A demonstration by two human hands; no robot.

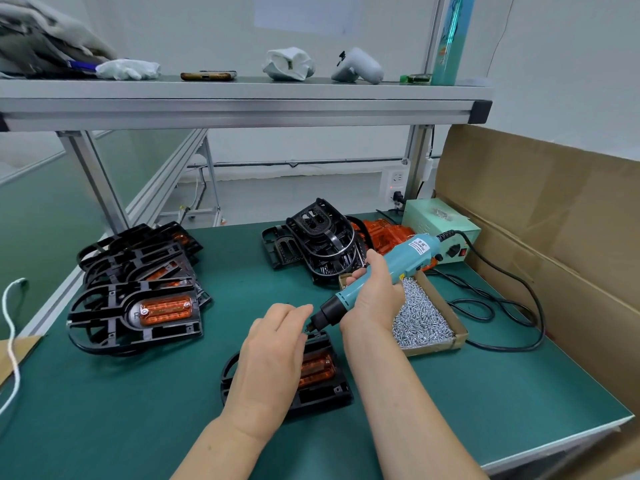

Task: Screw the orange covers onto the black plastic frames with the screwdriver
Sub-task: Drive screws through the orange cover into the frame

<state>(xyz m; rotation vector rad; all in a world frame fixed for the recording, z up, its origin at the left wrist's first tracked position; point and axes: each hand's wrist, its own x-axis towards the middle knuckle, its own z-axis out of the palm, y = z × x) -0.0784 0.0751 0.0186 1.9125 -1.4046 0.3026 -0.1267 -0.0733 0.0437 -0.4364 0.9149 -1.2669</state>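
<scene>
A black plastic frame (325, 396) with an orange cover (317, 370) in it lies on the green mat near the front. My left hand (273, 358) rests flat over its left part, fingers reaching toward the screwdriver's tip. My right hand (375, 296) grips a teal electric screwdriver (384, 275), tilted, its black nose (317, 322) pointing down-left at the frame's far edge. Whether a screw sits at the tip is hidden by my fingers.
A stack of frames with orange covers (138, 306) lies at the left. Bare black frames (322, 244) and loose orange covers (384, 235) are piled at the back. A cardboard tray of screws (422, 320) sits right of my hand, then the power box (440, 226), its cable (512, 306), and a cardboard wall (554, 237).
</scene>
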